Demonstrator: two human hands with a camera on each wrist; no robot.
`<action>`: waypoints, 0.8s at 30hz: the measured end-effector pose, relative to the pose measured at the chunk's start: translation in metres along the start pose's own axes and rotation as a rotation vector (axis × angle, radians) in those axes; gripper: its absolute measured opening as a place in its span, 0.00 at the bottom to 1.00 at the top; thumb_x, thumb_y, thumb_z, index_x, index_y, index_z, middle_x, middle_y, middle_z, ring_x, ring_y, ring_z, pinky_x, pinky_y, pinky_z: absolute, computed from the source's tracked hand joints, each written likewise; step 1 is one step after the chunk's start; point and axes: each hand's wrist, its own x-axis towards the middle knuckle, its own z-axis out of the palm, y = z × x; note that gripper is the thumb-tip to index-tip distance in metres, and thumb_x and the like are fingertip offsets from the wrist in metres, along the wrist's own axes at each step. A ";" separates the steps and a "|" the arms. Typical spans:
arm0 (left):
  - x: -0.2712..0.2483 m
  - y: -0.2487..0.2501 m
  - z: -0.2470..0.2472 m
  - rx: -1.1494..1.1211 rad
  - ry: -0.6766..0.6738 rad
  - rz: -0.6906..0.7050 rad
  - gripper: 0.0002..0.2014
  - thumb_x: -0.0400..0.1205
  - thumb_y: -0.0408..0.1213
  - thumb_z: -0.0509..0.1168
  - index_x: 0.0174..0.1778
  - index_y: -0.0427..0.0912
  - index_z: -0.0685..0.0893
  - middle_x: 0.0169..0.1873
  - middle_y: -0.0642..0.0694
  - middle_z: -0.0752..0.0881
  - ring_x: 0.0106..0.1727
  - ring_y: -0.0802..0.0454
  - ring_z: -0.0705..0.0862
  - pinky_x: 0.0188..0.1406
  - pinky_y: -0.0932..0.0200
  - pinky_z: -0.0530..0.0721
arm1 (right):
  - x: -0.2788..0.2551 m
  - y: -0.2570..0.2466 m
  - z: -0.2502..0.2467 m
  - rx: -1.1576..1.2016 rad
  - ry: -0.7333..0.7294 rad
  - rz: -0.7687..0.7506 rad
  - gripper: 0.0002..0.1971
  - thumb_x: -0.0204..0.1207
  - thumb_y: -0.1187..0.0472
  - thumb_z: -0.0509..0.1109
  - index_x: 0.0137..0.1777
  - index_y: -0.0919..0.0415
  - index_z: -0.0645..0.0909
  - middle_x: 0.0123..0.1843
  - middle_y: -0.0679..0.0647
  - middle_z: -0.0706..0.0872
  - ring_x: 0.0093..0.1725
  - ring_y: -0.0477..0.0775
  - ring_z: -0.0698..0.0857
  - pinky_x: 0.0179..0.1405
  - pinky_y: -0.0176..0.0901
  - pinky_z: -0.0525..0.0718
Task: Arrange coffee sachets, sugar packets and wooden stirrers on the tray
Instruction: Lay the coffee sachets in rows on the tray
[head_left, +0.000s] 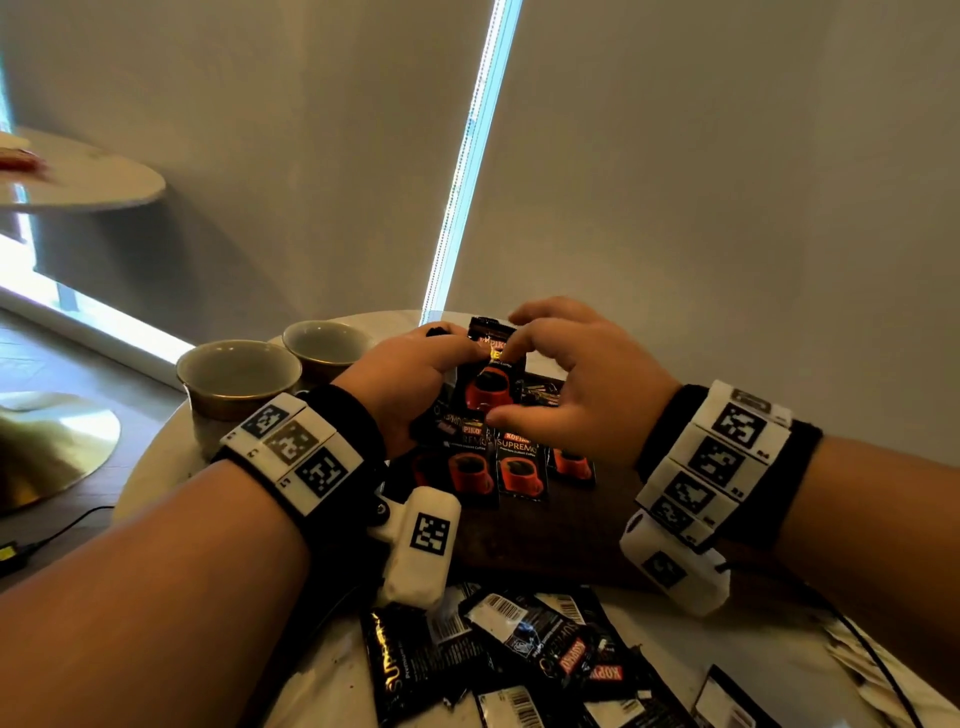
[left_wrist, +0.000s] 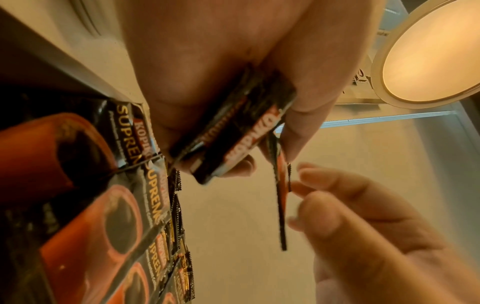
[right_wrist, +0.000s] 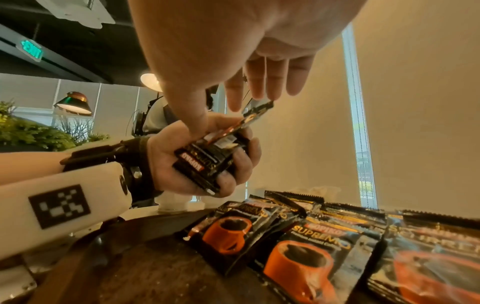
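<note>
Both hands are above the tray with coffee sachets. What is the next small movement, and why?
Probably the right hand should pinch the upright sachet and draw it free of the bundle in the left hand's grip, then lay it beside the row of sachets on the tray. Its fingertips are already at that sachet's edge, and the row looks unfinished.

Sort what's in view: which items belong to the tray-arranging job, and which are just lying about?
Job:
- left hand gripping a stack of coffee sachets
- right hand at the raised sachet
- sachet row on the wooden tray
- loose sachets

Lying about:
- two cups
- cable
</note>
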 end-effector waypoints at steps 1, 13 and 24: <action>0.000 0.000 0.000 0.003 -0.005 0.001 0.07 0.86 0.36 0.67 0.56 0.38 0.84 0.44 0.34 0.89 0.40 0.37 0.89 0.39 0.42 0.88 | 0.001 -0.002 0.002 -0.048 -0.043 -0.015 0.27 0.65 0.37 0.78 0.60 0.50 0.83 0.69 0.44 0.76 0.65 0.40 0.73 0.57 0.22 0.68; -0.003 -0.002 0.003 0.004 -0.063 -0.043 0.18 0.85 0.41 0.69 0.67 0.35 0.81 0.50 0.32 0.89 0.44 0.35 0.90 0.40 0.42 0.89 | 0.002 0.004 0.012 -0.046 -0.042 -0.034 0.26 0.64 0.47 0.80 0.59 0.55 0.77 0.57 0.49 0.77 0.54 0.49 0.78 0.53 0.41 0.84; 0.003 0.001 -0.001 -0.224 0.089 -0.086 0.12 0.85 0.43 0.70 0.60 0.42 0.81 0.48 0.42 0.84 0.40 0.51 0.83 0.35 0.53 0.87 | -0.014 0.058 -0.008 -0.187 -0.349 0.293 0.26 0.63 0.48 0.84 0.58 0.48 0.77 0.58 0.46 0.77 0.56 0.49 0.78 0.57 0.44 0.81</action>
